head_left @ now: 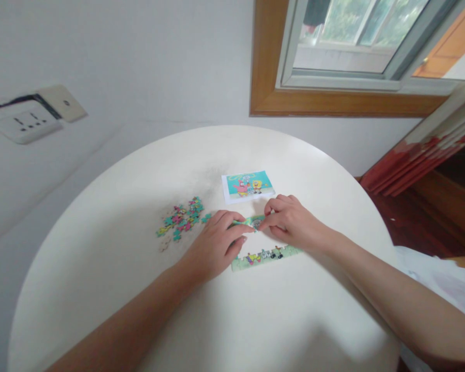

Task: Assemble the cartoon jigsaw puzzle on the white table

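Over the middle of the table, my left hand (219,242) has its fingertips on the left end of a joined strip of jigsaw puzzle pieces (257,223). My right hand (289,219) is curled, its fingertips pinched at a piece in the same strip, close to the left fingertips. The hands partly cover this strip. Nearer to me lies a joined bottom row of the puzzle (261,258), pale green with cartoon feet and legs; its left end is beside my left thumb. Bare tabletop shows between the two strips.
Loose puzzle pieces (180,219) lie in a pile left of my left hand. A printed cartoon picture (248,185) is flat beyond the hands. The round white table (112,274) stands near a wall with a socket (27,121) and a wood-framed window (267,98).
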`<control>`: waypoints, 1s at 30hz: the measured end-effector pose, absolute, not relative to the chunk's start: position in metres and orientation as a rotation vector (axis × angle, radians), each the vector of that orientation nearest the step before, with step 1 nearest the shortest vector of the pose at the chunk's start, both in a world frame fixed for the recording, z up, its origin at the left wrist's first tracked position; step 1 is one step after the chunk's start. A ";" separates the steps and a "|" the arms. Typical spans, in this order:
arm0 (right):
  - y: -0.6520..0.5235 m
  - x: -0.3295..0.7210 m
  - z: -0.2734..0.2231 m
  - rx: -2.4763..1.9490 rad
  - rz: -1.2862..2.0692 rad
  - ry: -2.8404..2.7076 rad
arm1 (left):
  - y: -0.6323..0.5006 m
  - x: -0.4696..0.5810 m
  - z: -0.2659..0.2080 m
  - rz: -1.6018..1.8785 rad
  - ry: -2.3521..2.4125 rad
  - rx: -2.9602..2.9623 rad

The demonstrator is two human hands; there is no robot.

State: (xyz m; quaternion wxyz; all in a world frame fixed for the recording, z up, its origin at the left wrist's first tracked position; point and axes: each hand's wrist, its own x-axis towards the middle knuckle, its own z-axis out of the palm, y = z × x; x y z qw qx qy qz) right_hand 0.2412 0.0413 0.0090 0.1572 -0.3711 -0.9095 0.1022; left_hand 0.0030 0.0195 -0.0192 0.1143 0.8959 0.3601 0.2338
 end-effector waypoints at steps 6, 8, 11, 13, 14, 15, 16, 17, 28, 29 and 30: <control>0.040 0.240 0.011 -1.062 0.301 -2.589 | 0.020 0.002 -0.019 0.687 1.039 2.641; 0.040 0.240 0.011 -1.058 0.313 -2.593 | 0.020 0.002 -0.019 0.685 1.046 2.636; 0.042 0.242 0.011 -1.069 0.299 -2.570 | 0.019 0.003 -0.019 0.681 1.050 2.632; 0.044 0.245 0.010 -1.081 0.293 -2.526 | 0.018 0.004 -0.019 0.676 1.049 2.636; 0.046 0.246 0.010 -1.090 0.301 -2.496 | 0.017 0.005 -0.019 0.673 1.053 2.640; 0.048 0.248 0.010 -1.095 0.313 -2.465 | 0.017 0.005 -0.017 0.668 1.061 2.647; 0.049 0.249 0.009 -1.098 0.326 -2.431 | 0.018 0.003 -0.016 0.664 1.078 2.658; 0.051 0.250 0.009 -1.103 0.341 -2.398 | 0.019 0.001 -0.013 0.662 1.107 2.674; 0.056 0.257 0.007 -1.156 0.420 -2.268 | 0.059 -0.094 0.019 0.734 1.951 2.600; 0.057 0.257 0.007 -1.151 0.423 -2.273 | 0.061 -0.098 0.016 0.711 1.951 2.576; 0.057 0.257 0.007 -1.147 0.423 -2.276 | 0.063 -0.100 0.013 0.684 1.940 2.553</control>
